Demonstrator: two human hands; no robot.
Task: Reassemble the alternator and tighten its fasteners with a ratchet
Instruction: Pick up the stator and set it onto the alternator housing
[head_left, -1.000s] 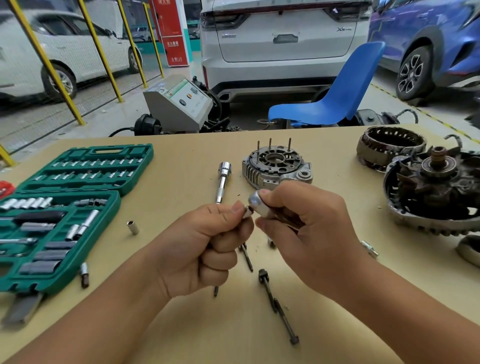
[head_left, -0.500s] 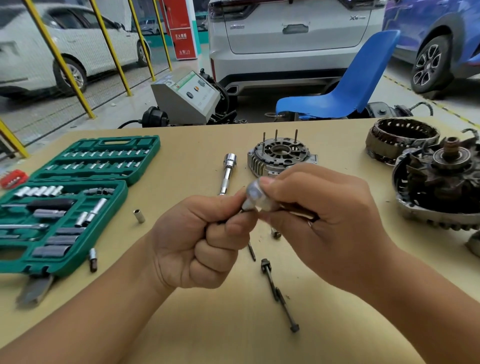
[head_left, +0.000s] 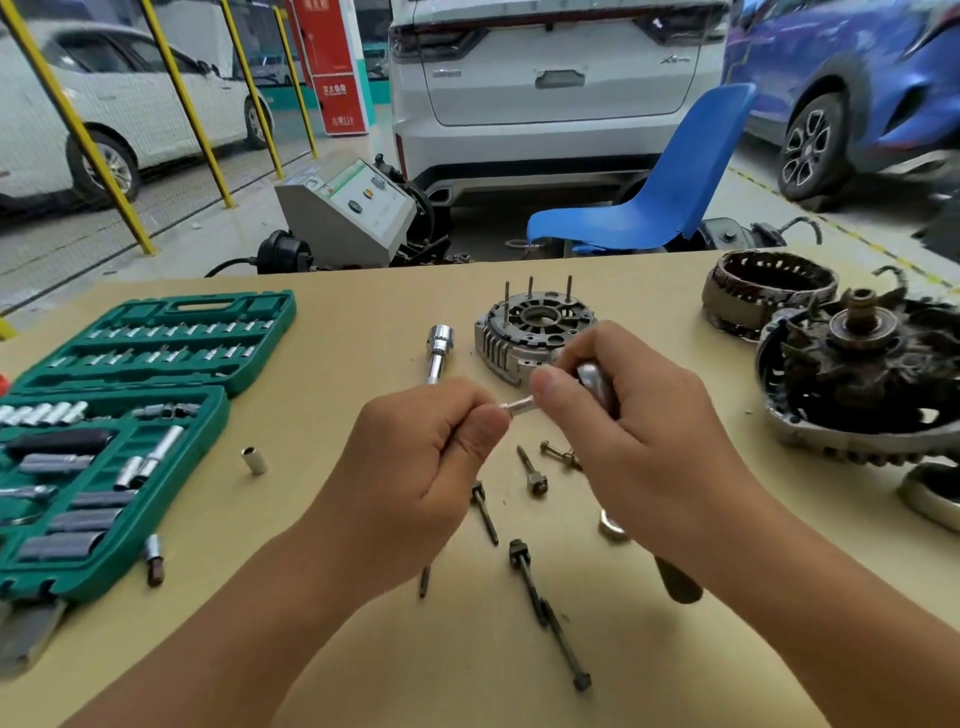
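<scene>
Chromed steel ratchet (head_left: 595, 382) is being held at the head in the curled right hand (head_left: 639, 431), above the table (head_left: 363, 649); a small socket (head_left: 517, 404) is being pinched by the left hand (head_left: 415, 467). Likely rigid, smooth, slip-prone; best gripped by the handle. Alternator housing (head_left: 524, 332) is lying just behind.

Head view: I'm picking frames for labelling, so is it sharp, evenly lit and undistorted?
Head view: soft, even light; the table edge and yellow posts bow from the wide lens; the blue car at right is smeared; the small silver piece between both hands is slightly blurred.
</scene>
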